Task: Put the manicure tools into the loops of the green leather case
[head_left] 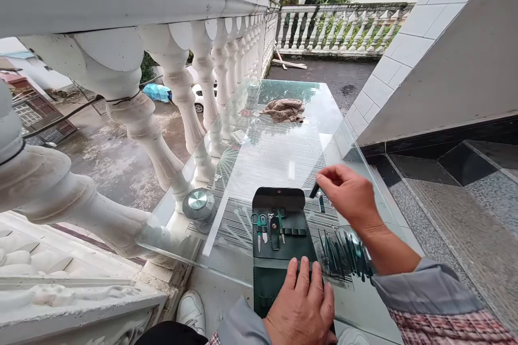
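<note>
An unfolded dark green manicure case lies on the glass table, its black flap turned away from me. Green-handled scissors, a second pair of scissors and a small snapped pouch sit in its upper panel. My left hand rests flat over the lower panel, fingers stretched out. Right of the flap, my right hand pinches a small dark tool above the glass; its kind is unclear. Just beyond it lies a nail clipper. Several slim green tools are bunched nearer my right forearm.
The glass table has a round metal cap at its left edge. A crumpled brown cloth lies toward its far end. White balusters line the left; stone steps are at right. My white shoe shows below.
</note>
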